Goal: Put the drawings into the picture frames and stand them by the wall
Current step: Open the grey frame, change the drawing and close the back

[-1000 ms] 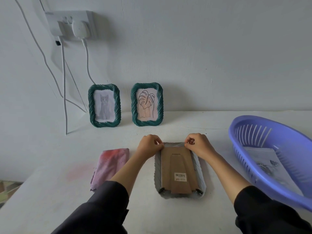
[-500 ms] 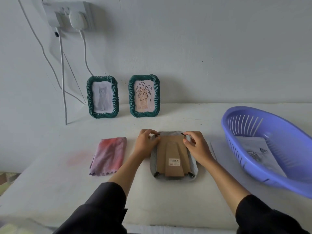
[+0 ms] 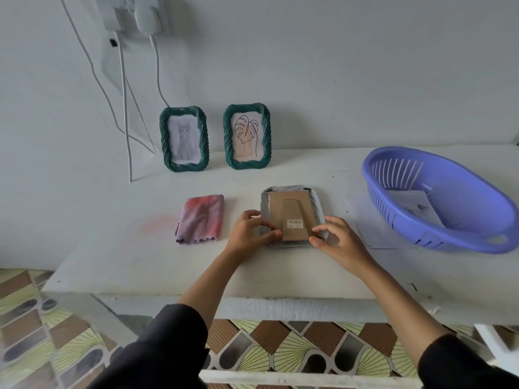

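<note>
A picture frame [image 3: 292,200] lies face down on the white table [image 3: 280,273], its brown cardboard back and stand facing up. My left hand [image 3: 248,233] grips its near left corner, fingertips on the cardboard. My right hand [image 3: 337,242] presses the near right corner. Two green rope-edged frames stand against the wall: one with a cat drawing [image 3: 184,138], one with a leaf drawing [image 3: 247,136]. More drawings on paper [image 3: 412,204] lie in the purple basket [image 3: 460,237] at the right.
A folded pink cloth [image 3: 200,219] lies left of the face-down frame. White cables [image 3: 123,108] hang from a wall socket down to the table's back left. Patterned floor tiles show beyond the table's near edge.
Both hands have slid from the frame's far end to its near corners. The camera has pulled back, so the table's front edge and the floor now show.
</note>
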Available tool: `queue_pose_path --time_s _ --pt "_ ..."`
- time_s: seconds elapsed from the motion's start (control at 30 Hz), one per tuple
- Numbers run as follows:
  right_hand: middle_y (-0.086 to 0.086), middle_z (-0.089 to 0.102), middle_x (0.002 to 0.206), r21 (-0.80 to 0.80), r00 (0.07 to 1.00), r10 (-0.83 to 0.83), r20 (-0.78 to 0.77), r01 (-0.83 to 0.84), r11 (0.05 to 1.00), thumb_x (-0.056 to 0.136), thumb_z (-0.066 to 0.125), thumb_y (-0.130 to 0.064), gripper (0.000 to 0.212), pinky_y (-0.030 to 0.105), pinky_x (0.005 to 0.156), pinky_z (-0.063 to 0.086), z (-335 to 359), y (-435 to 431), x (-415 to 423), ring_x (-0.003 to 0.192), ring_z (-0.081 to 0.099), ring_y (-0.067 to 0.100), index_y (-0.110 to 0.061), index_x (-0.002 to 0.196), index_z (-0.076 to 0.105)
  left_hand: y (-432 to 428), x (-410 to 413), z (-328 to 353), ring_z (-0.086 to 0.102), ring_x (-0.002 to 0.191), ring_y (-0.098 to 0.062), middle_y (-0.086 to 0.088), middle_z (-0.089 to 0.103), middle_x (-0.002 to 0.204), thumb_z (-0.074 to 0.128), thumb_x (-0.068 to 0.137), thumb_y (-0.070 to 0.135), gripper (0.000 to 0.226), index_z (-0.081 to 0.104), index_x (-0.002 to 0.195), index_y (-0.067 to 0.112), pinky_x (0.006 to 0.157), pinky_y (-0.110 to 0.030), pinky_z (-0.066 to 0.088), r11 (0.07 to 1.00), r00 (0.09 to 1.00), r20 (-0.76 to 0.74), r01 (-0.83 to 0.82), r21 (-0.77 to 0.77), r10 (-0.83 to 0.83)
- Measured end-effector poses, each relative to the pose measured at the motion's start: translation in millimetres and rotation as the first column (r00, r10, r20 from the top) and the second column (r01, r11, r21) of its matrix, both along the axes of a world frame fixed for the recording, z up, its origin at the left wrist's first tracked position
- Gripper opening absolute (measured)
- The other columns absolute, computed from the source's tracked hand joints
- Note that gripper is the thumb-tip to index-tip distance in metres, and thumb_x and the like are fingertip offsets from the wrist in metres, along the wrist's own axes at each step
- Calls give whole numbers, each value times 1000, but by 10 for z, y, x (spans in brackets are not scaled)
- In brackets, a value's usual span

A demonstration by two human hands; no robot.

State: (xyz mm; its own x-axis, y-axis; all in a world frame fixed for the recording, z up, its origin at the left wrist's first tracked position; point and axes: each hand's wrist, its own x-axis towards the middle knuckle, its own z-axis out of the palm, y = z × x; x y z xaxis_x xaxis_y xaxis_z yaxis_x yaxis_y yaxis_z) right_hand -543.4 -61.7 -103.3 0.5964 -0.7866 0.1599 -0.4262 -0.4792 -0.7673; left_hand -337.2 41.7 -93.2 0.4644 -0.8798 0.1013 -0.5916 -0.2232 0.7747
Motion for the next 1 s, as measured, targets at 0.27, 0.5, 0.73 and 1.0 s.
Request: queue_pose_path --time_s 0.27,0.5,0.73,1.0 --pt "8 46 136 -5 999 -17 -33 16 1000 69 80 -22 30 18 93 27 13 55 -10 133 39 16 -15 96 69 137 -122 85 47 125 -18 -2 47 141 78 73 24 34 74 103 11 92 -14 32 997 996 60 58 42 -61" --pt "8 46 137 43 1000 -25 -4 25 999 69 80 -19 14 23 98 30 9 77 0 135 37 17 -21 72 66 155 -133 49 53 124 -21 -3 46 144 80 70 21 20 78 87 10 97 -28 45 999 998 21 52 13 -52" --pt "4 46 127 122 1000 28 7 -29 992 69 80 -16 17 19 95 26 103 62 -28 126 37 6 -24 71 65 170 -128 67 49 113 -7 5 51 132 76 76 22 22 76 94 10 89 -20 42 999 994 -100 32 -29 -35" --pt "2 53 97 152 995 -104 12 101 983 83 66 -23 23 23 78 36 248 -354 194 81 49 12 -21 105 67 -320 -88 87 51 117 -27 -9 57 124 65 84 33 32 68 112 18 100 -31 42 966 968 -17 -249 65 251"
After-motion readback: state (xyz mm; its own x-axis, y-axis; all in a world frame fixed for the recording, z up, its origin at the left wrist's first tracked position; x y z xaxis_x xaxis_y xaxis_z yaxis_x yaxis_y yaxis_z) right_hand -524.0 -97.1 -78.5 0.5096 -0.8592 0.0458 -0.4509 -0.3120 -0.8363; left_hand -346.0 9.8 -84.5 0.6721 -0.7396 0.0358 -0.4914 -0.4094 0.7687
